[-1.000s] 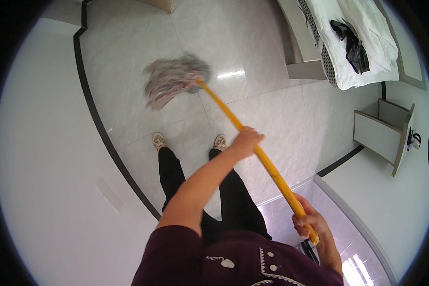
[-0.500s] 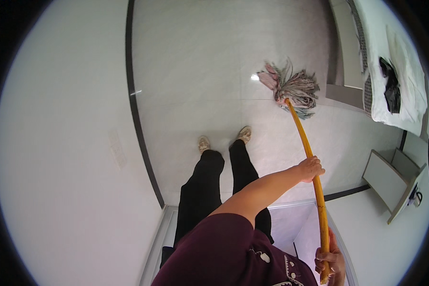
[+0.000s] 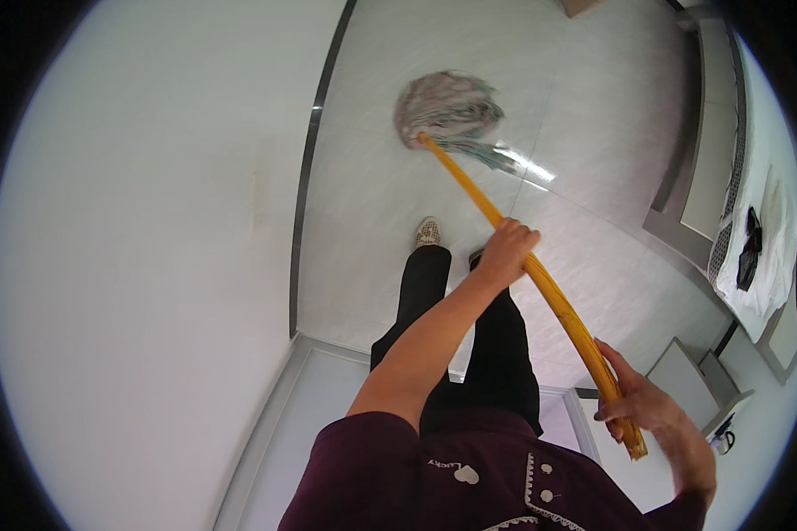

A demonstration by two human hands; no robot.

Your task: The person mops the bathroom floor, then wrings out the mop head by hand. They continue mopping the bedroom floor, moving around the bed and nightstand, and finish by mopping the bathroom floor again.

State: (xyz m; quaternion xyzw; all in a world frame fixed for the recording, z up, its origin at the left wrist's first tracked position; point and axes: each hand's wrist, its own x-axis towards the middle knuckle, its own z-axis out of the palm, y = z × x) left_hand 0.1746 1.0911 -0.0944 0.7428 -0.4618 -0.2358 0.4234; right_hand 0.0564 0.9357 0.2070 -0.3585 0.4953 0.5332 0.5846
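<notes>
Mop [image 3: 565, 310] gripped in my left hand [image 3: 510, 251], right hand [image 3: 639, 403] curled round it near the butt [image 3: 634, 448], long axis slanting, head [image 3: 447, 108] (strands blurred) pointing ahead-left.

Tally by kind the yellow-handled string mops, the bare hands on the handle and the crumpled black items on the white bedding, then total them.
Yellow-handled mop with greyish strands: 1
Bare hands: left hand and right hand: 2
Crumpled black item on the white bedding: 1
Total: 4
</notes>
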